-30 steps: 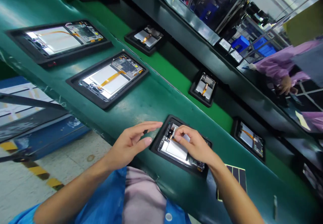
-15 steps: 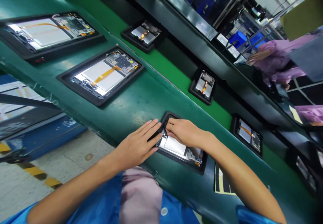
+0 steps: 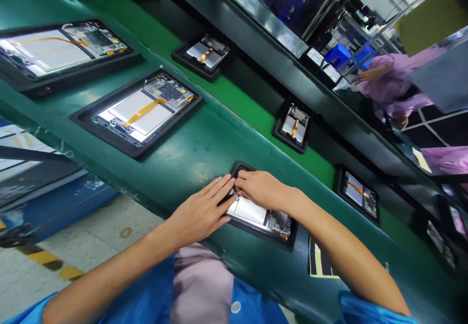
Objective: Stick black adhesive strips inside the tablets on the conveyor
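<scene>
An opened tablet in a black tray [image 3: 272, 229] lies on the green conveyor belt [image 3: 204, 143] right in front of me, its silver battery and circuit board showing. My left hand [image 3: 201, 209] lies flat with fingers stretched out on the tray's left edge. My right hand [image 3: 261, 190] rests on the tablet's upper left corner, fingers curled and pressed down, fingertips meeting those of the left hand. What lies under the right fingertips is hidden.
More opened tablets in black trays [image 3: 137, 112] ride the near belt to the left, and smaller ones [image 3: 292, 124] sit on the far belt. A black and yellow pad [image 3: 320, 263] lies by my right forearm. A person in a purple coat [image 3: 391, 83] works at the far side.
My left hand went from hovering open beside the tray to lying flat on its edge. My right hand slid from the tablet's middle to its upper left corner. The belt's trays drifted left.
</scene>
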Action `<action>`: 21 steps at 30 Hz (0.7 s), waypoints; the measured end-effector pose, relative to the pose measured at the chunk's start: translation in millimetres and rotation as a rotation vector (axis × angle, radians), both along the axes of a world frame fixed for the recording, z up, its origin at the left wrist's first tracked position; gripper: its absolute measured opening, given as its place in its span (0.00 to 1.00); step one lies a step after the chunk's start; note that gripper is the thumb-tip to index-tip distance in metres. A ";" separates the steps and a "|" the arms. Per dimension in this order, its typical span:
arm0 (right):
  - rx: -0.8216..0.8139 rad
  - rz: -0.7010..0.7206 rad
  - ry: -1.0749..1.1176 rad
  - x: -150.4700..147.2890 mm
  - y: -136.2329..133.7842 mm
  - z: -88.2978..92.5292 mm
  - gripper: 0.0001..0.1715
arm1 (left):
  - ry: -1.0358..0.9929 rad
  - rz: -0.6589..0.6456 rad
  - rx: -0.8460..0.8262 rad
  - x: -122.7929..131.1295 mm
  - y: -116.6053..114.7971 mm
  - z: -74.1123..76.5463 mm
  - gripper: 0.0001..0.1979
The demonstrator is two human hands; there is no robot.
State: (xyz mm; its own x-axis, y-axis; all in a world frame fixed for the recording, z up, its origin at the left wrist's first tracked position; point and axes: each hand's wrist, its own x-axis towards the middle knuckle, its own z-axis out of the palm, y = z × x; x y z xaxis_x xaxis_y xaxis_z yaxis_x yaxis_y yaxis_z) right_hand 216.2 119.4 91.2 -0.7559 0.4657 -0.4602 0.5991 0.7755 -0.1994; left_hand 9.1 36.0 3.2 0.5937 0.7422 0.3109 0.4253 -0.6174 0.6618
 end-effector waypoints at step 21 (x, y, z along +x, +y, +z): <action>0.284 -0.364 0.413 45.4 -18.4 -9.9 0.16 | 0.081 -0.002 0.095 4.3 1.8 -3.7 0.26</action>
State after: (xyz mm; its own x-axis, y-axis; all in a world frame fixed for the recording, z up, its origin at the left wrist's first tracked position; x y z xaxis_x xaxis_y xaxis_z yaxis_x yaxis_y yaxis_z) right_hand 261.6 101.0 81.3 -0.6151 0.7883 0.0158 0.7524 0.5928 -0.2870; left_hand 13.3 37.8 -0.5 0.6214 0.7101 0.3311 0.4735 -0.6770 0.5635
